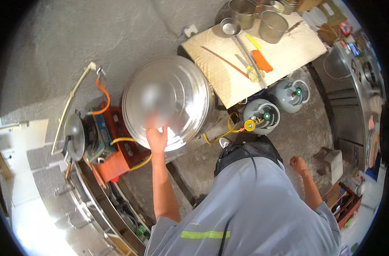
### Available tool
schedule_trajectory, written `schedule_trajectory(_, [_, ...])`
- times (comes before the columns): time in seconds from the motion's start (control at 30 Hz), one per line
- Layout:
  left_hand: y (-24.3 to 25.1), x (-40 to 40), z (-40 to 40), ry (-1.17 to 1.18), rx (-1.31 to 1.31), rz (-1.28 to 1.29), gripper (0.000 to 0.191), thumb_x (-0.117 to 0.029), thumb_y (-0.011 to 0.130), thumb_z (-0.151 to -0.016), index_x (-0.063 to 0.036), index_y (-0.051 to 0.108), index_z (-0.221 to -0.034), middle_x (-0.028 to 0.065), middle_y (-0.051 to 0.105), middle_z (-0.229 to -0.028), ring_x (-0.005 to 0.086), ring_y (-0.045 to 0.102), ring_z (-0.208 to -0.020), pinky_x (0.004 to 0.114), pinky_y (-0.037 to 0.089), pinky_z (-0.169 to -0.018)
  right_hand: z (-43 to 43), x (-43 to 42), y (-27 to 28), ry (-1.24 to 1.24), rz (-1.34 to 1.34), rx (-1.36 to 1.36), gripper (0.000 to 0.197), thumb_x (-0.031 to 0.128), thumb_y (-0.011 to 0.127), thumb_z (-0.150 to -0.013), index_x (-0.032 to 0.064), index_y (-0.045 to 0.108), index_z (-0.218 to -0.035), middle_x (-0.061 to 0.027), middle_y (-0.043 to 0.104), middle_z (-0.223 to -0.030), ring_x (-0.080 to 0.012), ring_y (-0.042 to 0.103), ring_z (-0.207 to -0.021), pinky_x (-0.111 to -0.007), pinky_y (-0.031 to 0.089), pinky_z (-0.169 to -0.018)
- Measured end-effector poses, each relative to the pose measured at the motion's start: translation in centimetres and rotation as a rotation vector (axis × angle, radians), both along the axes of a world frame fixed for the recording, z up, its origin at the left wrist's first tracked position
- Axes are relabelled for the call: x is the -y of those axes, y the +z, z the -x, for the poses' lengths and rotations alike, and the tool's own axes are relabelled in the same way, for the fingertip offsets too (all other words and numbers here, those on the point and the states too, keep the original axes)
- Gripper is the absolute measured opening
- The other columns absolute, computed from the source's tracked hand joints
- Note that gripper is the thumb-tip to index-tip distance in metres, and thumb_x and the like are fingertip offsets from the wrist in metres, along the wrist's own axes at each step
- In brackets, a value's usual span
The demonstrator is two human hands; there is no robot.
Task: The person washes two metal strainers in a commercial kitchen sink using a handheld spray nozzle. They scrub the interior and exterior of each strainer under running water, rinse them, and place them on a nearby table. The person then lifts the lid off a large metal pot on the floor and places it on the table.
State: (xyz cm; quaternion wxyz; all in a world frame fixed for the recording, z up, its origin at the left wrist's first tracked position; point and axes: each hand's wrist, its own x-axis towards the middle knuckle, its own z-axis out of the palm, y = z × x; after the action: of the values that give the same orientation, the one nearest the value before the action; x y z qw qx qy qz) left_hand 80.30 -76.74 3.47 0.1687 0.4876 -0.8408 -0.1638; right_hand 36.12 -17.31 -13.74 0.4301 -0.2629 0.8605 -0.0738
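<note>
My left hand (156, 136) reaches over the near part of a large round shiny metal lid (189, 92), which covers a big metal pot. A blurred patch hides the fingertips and the lid's middle, so their grip cannot be made out. Out to the right of my body, my right hand (299, 164) hangs low with its fingers curled in, and nothing shows in it. Yellow gas hose (213, 139) runs beside the pot toward a regulator (249, 125) on a grey gas cylinder (261, 108).
A pale-topped table (220, 80) holds a long-handled ladle (231, 27), a knife (242, 60), an orange cloth (262, 60) and metal pots. Another gas cylinder (290, 96) stands beneath its edge. Left are a wok (75, 136) and an orange plastic stool (113, 166); a block (333, 164) sits right.
</note>
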Motion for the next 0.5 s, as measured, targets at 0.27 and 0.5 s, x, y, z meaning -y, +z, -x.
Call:
schedule_trajectory(0.27, [-7.9,14.2,2.9,-0.391,0.46,0.474,0.028,-0.021,0.07,-0.091,-0.0074,0.07,-0.115,0.0124,0.07,-0.107,0.0288,0.066,-0.101,0.043,0.053,-0.09,-9.1,-2.5,6.0,-0.145,-0.114,0.154,0.031,0.031,0.072,-0.089,0.0075,0.077,-0.108,-0.0148,0.078,-0.104,-0.0302,0.075,-0.1,-0.041,0.058,-0.088])
schedule_trajectory(0.5, [-5.2,12.4,3.0,-0.427,0.159,0.427,0.016,-0.014,0.069,-0.09,-0.0072,0.074,-0.103,0.0114,0.071,-0.093,0.0277,0.068,-0.089,0.041,0.055,-0.083,-14.8,-11.2,1.7,-0.439,0.066,-0.052,0.027,0.027,0.069,-0.09,0.0047,0.075,-0.105,-0.0165,0.078,-0.101,-0.0327,0.075,-0.096,-0.042,0.058,-0.083])
